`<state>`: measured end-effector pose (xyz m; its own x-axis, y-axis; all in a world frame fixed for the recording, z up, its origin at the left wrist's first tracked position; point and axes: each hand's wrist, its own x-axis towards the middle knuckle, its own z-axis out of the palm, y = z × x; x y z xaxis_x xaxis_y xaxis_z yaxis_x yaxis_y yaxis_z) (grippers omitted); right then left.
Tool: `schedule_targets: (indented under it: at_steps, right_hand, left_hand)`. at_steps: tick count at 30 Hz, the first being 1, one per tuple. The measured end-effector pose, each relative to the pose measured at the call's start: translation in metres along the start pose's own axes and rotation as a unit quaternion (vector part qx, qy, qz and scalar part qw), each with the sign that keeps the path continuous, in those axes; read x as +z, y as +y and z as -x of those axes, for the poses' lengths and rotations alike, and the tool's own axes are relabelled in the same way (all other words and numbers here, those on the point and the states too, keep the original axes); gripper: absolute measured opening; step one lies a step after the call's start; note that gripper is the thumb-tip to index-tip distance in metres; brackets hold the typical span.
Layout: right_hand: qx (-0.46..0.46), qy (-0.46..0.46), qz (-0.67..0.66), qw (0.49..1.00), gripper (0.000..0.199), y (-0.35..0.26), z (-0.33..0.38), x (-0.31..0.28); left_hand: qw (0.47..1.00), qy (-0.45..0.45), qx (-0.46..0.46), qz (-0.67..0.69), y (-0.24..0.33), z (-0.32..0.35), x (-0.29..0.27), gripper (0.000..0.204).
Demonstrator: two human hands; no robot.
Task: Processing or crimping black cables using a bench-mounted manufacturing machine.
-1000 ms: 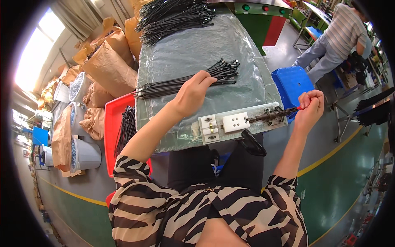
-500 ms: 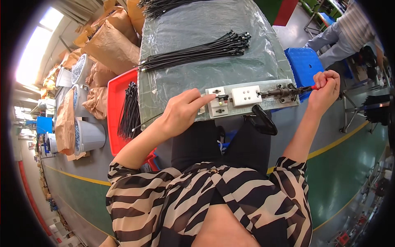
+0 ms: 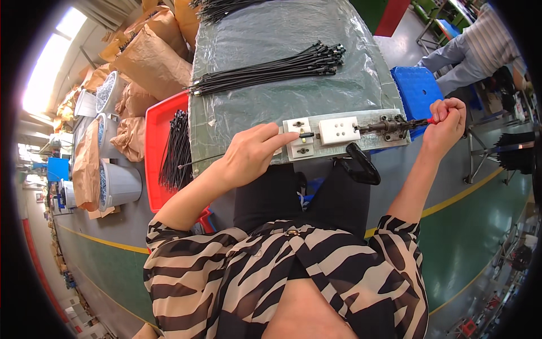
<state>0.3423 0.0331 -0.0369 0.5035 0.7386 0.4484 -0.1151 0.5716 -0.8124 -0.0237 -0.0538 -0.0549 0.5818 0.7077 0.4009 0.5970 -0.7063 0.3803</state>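
Note:
My left hand (image 3: 248,155) has its thumb and fingers pinched on a thin black cable (image 3: 197,161), whose tail sticks out past my wrist. Its extended index fingertip rests at the cable's black end fitting (image 3: 306,135), which lies across a small white block (image 3: 301,151). To the right sits a larger white block (image 3: 339,132) with several holes. Both are mounted on a metal plate (image 3: 370,120) at the table's near edge. My right hand (image 3: 446,125) is closed round the red grip of a toggle clamp (image 3: 390,127) at the plate's right end.
A bundle of black cables (image 3: 271,70) lies across the plastic-covered table (image 3: 237,113). More cables fill a red tray (image 3: 152,164) on the left, near paper sacks (image 3: 152,62) and a grey bucket (image 3: 124,185). A black handle-like part (image 3: 362,164) juts below the plate. A blue stool (image 3: 418,90) and another person (image 3: 474,51) are at right.
My left index fingertip has moved slightly down and right on the cable's end fitting, which sits lower against the small white block. My right hand stays on the clamp grip.

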Motion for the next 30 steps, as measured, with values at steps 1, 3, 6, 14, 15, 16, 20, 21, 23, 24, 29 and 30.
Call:
schedule_targets:
  at_steps: [1,3,6,14,15,16,20,21,23,24,29,30]
  right_hand:
    - [0.001,0.0,0.0,1.0,0.015,0.0,0.0,0.001]
    - [0.003,0.0,0.0,1.0,0.015,0.0,0.0,0.002]
    - [0.005,0.002,0.002,1.0,0.015,-0.002,0.0,0.005]
    - [0.001,0.01,-0.002,1.0,0.014,-0.001,0.001,0.008]
    - [0.001,0.009,-0.003,1.0,0.014,0.0,0.002,0.008]
    - [0.002,0.005,-0.001,1.0,0.014,0.001,0.002,0.009]
    - [0.013,0.006,-0.019,1.0,0.014,0.004,-0.004,0.002]
    - [0.024,0.014,-0.04,0.999,0.014,0.005,-0.009,-0.002]
    - [0.036,0.023,-0.062,0.997,0.014,0.006,-0.013,-0.005]
    - [0.04,0.037,-0.053,0.997,0.014,0.006,-0.014,-0.006]
    - [-0.05,-0.042,0.167,0.984,0.014,0.006,0.018,0.026]
    - [-0.073,-0.084,0.231,0.967,0.015,0.008,0.028,0.03]
  left_hand:
    - [1.0,-0.008,-0.004,-0.003,-0.001,0.0,0.0,0.05]
    - [1.0,-0.016,-0.008,-0.008,0.002,-0.002,-0.003,0.051]
    - [0.999,-0.033,-0.014,-0.015,0.004,-0.006,-0.007,0.054]
    - [0.998,-0.065,0.001,-0.017,-0.003,-0.008,-0.006,0.059]
    - [0.997,-0.07,0.003,-0.016,-0.004,-0.007,-0.008,0.061]
    - [0.997,-0.075,0.005,-0.014,-0.005,-0.006,-0.008,0.063]
    - [0.998,-0.065,0.017,-0.016,-0.011,-0.006,-0.007,0.061]
    - [0.998,-0.057,0.023,-0.017,-0.012,-0.008,-0.006,0.059]
    - [0.998,-0.062,0.025,-0.017,-0.014,-0.011,-0.004,0.058]
    - [0.998,-0.061,0.028,-0.015,-0.015,-0.013,-0.003,0.058]
    - [0.998,-0.059,0.021,-0.017,-0.011,-0.013,-0.002,0.058]
    - [0.998,-0.058,0.019,-0.017,-0.01,-0.014,-0.002,0.058]
